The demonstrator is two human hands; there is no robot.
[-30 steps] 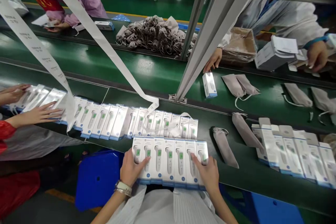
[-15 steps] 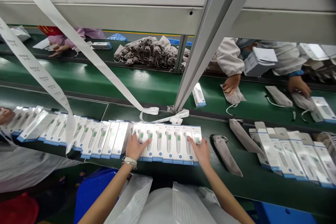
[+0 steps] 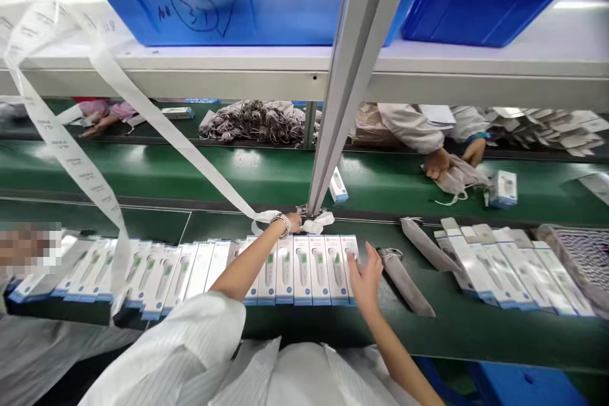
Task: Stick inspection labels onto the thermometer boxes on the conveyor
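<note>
My left hand reaches across the boxes to the white label strip bunched at the foot of the metal post. It touches or nearly touches the strip, and its fingertips are hidden. Near the right end of the row, my right hand is open, thumb and fingers apart, beside the last thermometer box. Upright pictures of a thermometer with a green display show on the row of white and blue boxes, which lie side by side. Just right of that hand lies a grey drawstring pouch.
A metal post rises behind the row to a shelf with blue bins. Long label strips hang at the left. More boxes and another pouch lie right. Across the green belt, a co-worker's hands handle a pouch.
My left hand has left the boxes and moved forward to the label strip. My right hand has lifted slightly off the right-end boxes. The view has tilted up, showing more blue bins.
</note>
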